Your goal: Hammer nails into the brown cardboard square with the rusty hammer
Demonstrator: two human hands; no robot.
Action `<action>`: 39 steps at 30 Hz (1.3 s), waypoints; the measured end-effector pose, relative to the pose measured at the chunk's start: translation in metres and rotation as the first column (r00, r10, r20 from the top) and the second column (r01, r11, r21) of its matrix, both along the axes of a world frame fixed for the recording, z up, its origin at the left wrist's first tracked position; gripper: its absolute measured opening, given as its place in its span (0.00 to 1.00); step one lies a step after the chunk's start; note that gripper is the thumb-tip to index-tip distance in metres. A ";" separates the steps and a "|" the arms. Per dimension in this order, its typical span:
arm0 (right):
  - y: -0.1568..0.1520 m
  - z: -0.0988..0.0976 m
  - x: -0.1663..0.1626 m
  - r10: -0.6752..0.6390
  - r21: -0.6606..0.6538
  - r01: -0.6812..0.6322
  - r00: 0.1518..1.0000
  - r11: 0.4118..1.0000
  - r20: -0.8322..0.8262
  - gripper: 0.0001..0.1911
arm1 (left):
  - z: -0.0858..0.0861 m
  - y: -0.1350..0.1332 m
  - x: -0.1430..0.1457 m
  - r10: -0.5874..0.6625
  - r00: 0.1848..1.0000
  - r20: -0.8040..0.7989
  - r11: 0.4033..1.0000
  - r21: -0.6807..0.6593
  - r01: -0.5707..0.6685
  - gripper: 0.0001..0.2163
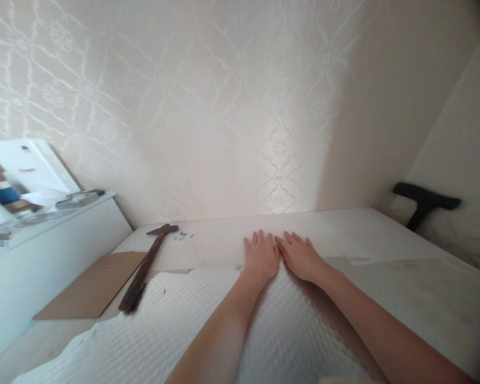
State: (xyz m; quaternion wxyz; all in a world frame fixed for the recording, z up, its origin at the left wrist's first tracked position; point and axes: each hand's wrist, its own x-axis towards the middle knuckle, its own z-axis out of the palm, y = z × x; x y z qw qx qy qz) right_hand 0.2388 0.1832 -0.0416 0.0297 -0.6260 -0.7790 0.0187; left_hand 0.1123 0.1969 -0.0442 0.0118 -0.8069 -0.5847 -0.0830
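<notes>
Sheet [192, 314], white & dimpled, is lying R of the hammer [147, 272] and spreading nearer the wearer than it. Far edge is facing the wall [208, 133], abt level w/ mid-handle; R edge is slanting away from the hammer toward the wearer's R. Visible part is widening toward the wearer, but near end is running out of frame, so true long axis = can't tell. Both forearms are covering strips of it.

L hand [263, 256] is resting palm down, R of the hammer, fingers slightly apart & pointing at the wall. R hand [302, 257], farther R of the hammer, is also lying flat, fingers fanned & angling L. Neither is gripping anything. Fingers are reaching past the sheet's far edge onto the pale surface [212, 250]; area under palms is hidden. Thumbs are meeting or nearly so, hard to tell.

Hammer is pointing its head wallward, handle slanting back toward the wearer's L. Butt overlapping the sheet's ragged edge or just abutting = unclear. Small grey bits [183, 236] are lying just R of the head, too tiny to ID. Cardboard [92, 285] is sitting just L of the handle. Farther L of the hammer, a cabinet [64, 261] is carrying a white box [44, 165] & blurry clutter, partly cut off. Black T-shaped thing [426, 200] is standing far R of the hammer, lower part hidden.
</notes>
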 end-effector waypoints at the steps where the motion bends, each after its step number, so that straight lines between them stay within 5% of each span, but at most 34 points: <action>1: 0.000 0.000 0.000 -0.002 0.003 0.002 1.000 1.000 -0.001 0.28 | 0.000 0.000 0.000 0.000 1.000 -0.002 1.000 -0.004 0.000 0.24; 39: 0.001 0.000 0.000 -0.006 -0.007 0.006 1.000 1.000 0.012 0.28 | 0.000 0.000 0.000 -0.003 1.000 0.026 1.000 0.000 0.003 0.23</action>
